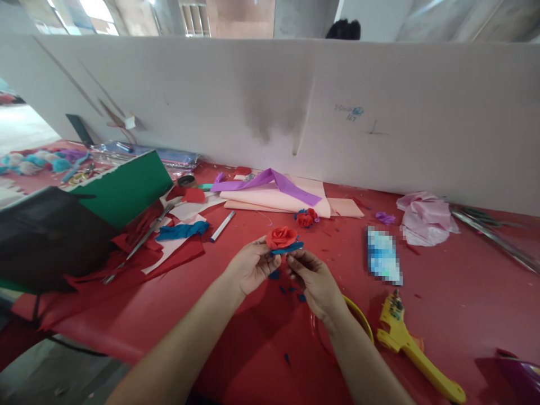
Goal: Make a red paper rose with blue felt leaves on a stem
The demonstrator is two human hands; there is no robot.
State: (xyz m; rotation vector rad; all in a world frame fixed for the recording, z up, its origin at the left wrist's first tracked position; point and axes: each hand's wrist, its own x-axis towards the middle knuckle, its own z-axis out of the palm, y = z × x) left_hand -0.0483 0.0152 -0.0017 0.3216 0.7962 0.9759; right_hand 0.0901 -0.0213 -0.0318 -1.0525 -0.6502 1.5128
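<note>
A red paper rose [281,237] is pinched at its base in my left hand [253,265], just above the table. Blue paper [291,248] sticks out to the right from beneath the petals. The fingers of my right hand [312,279] are closed at the right end of this blue paper. Small blue scraps [291,290] lie on the table below my hands. Beyond the rose rests a small cluster of red and blue flowers [306,217]. A white marker [223,226] lies to the left.
Folded peach paper [274,203] with a purple strip [270,183] lies at the back. Scissors [141,242] rest on red scraps at left, beside a green box [126,183]. To the right are a yellow glue gun [415,349], a yellow ring [360,318] and crumpled pink plastic [428,218].
</note>
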